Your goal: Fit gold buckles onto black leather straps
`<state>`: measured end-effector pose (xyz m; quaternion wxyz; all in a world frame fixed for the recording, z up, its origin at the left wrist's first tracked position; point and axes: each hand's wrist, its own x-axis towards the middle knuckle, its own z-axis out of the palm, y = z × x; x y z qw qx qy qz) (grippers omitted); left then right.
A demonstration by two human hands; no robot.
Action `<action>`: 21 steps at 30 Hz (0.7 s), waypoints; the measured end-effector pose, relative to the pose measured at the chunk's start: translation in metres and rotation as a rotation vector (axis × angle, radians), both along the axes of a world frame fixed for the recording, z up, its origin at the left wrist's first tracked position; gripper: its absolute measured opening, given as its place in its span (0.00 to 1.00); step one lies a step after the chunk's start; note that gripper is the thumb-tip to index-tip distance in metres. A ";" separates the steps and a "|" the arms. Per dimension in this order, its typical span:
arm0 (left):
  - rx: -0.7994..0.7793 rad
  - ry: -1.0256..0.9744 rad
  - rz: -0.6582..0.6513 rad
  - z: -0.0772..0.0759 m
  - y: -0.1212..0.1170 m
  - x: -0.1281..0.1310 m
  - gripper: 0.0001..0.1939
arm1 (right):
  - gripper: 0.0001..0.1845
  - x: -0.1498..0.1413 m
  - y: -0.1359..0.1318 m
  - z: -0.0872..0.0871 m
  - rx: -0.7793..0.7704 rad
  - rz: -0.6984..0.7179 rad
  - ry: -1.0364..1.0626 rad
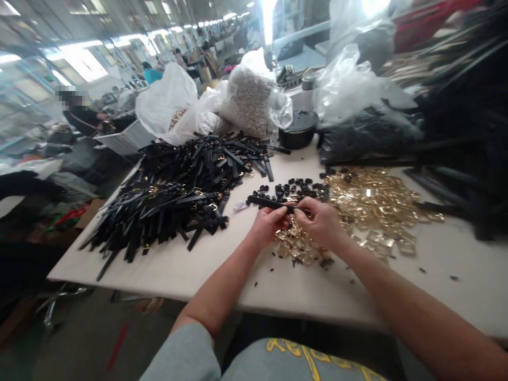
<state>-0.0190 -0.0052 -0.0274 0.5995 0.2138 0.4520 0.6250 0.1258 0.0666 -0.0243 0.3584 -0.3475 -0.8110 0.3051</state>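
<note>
Both my hands meet over the table, fingers closed on one black strap point(266, 202). My left hand point(270, 222) pinches it near the middle, and its free end sticks out to the left. My right hand point(319, 219) grips the strap's right part, which my fingers mostly hide. Beneath my hands lies a heap of gold buckles point(300, 244). Just behind them are small black loops point(301, 186). Off to the left spreads a large pile of black straps point(174, 196), many with gold buckles on them.
A wider heap of gold metal pieces point(369, 196) lies right of my hands. Plastic bags point(252, 92), a black round container point(298, 129) and a bag of black pieces point(369, 132) line the table's back. A person point(81, 116) sits at the far left.
</note>
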 end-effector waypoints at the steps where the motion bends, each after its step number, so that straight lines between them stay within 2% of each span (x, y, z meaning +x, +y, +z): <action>1: 0.004 -0.003 0.006 0.001 -0.001 0.000 0.26 | 0.07 0.000 -0.001 0.000 0.019 -0.018 -0.034; 5: 0.013 -0.003 0.046 0.004 0.000 0.004 0.21 | 0.07 -0.002 -0.002 0.003 0.019 -0.049 -0.121; 9: 0.035 0.000 0.067 0.003 0.000 0.008 0.20 | 0.06 -0.003 -0.002 0.004 -0.022 -0.054 -0.099; 16: -0.026 -0.029 0.074 -0.002 0.004 0.000 0.13 | 0.07 -0.002 0.003 0.002 -0.228 0.155 0.080; 21: -0.053 -0.055 0.121 -0.005 0.007 -0.002 0.11 | 0.05 -0.005 0.002 0.000 -0.219 0.075 0.069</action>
